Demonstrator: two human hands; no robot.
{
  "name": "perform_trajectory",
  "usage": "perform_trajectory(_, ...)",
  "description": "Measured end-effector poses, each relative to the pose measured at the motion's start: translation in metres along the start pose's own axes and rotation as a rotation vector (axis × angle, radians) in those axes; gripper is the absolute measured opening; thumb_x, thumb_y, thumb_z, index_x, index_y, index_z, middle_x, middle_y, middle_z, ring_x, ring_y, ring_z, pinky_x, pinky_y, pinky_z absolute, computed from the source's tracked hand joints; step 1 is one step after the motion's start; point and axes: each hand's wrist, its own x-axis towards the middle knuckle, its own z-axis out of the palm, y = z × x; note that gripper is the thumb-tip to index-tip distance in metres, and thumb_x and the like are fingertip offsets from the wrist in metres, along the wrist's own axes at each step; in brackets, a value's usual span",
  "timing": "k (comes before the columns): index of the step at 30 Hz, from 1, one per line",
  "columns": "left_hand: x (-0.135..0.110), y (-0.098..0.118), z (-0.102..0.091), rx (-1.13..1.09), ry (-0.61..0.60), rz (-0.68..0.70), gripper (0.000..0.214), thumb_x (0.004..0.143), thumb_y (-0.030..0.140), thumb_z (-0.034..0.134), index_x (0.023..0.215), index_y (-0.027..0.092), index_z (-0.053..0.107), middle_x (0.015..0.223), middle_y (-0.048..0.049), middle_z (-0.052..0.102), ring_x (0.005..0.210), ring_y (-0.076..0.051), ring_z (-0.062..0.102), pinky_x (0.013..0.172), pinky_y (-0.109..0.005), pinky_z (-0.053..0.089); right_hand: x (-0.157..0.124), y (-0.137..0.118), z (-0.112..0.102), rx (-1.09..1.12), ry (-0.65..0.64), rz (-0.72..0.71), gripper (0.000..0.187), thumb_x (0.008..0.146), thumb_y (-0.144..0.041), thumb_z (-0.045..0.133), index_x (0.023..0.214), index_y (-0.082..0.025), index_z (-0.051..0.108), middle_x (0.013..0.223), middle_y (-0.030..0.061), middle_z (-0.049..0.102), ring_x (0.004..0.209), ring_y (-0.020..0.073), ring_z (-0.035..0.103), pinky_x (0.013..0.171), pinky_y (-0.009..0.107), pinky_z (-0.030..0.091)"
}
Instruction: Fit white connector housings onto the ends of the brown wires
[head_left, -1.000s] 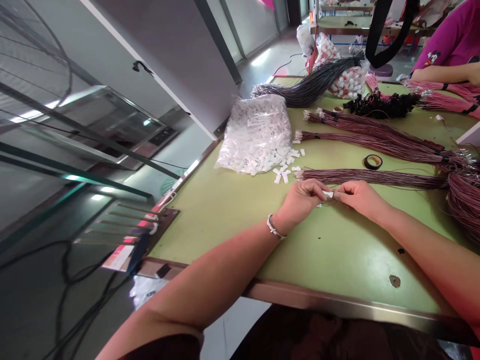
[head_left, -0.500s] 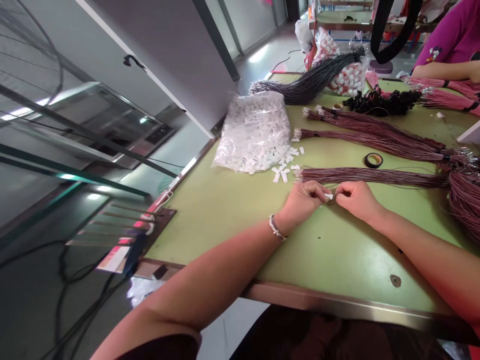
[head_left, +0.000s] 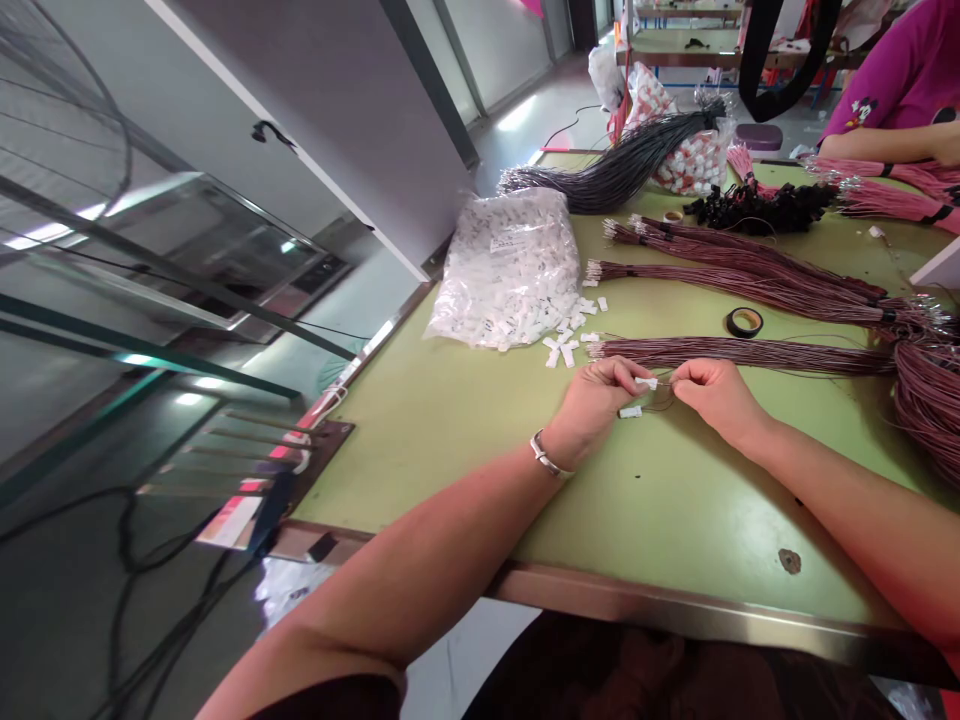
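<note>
My left hand (head_left: 594, 403) is closed in a pinch on a small white connector (head_left: 646, 383) above the green table (head_left: 465, 420). A second white connector (head_left: 630, 412) shows just below my left fingers. My right hand (head_left: 714, 397) is closed opposite it, pinching a thin dark wire (head_left: 664, 400) whose end meets the connector. Both hands sit just in front of a long bundle of reddish-brown wires (head_left: 735, 352). A silver bracelet (head_left: 546, 458) circles my left wrist.
A clear bag of white connectors (head_left: 510, 268) lies at the back left, with loose ones (head_left: 567, 345) spilled beside it. More reddish wire bundles (head_left: 757, 270), a grey bundle (head_left: 622, 170), a tape roll (head_left: 745, 322) and black parts (head_left: 757, 208) lie farther back. Another person's arm (head_left: 885, 145) rests at far right.
My hands have drawn slightly apart; the white connector now shows clearly between them, and a second connector has come into sight under my left fingers.
</note>
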Motion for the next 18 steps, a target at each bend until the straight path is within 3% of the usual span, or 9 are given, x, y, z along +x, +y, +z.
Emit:
perform_trajectory(7, -0.001, -0.001, 0.001, 0.224, -0.036, 0.129, 0.021, 0.066, 0.018, 0.068, 0.048, 0.017, 0.056, 0.08, -0.0042, 0.067, 0.073, -0.014, 0.059, 0.067, -0.029, 0.048, 0.0, 0.0, -0.001, 0.006, -0.023, -0.012, 0.012, 0.064, -0.024, 0.05, 0.057, -0.018, 0.057, 0.058, -0.0014, 0.054, 0.057, 0.011, 0.041, 0.055, 0.024, 0.033)
perform_trajectory(14, -0.001, -0.007, 0.003, 0.454, -0.035, 0.317, 0.023, 0.062, 0.0, 0.055, 0.049, 0.018, 0.06, 0.078, -0.0039, 0.068, 0.074, -0.014, 0.06, 0.074, -0.03, 0.049, 0.0, 0.005, 0.001, -0.121, -0.035, -0.025, 0.012, 0.066, -0.024, 0.05, 0.057, -0.018, 0.056, 0.052, -0.0034, 0.047, 0.052, 0.0099, 0.037, 0.051, 0.024, 0.03)
perform_trajectory(18, -0.006, -0.002, -0.002, 0.575, -0.16, 0.366, 0.026, 0.061, -0.003, 0.049, 0.053, 0.018, 0.061, 0.075, -0.0037, 0.066, 0.073, -0.014, 0.061, 0.071, -0.028, 0.049, -0.002, 0.001, -0.012, -0.35, -0.135, -0.184, 0.011, 0.068, -0.021, 0.053, 0.061, -0.019, 0.061, 0.062, -0.0001, 0.058, 0.057, 0.0124, 0.047, 0.055, 0.026, 0.035)
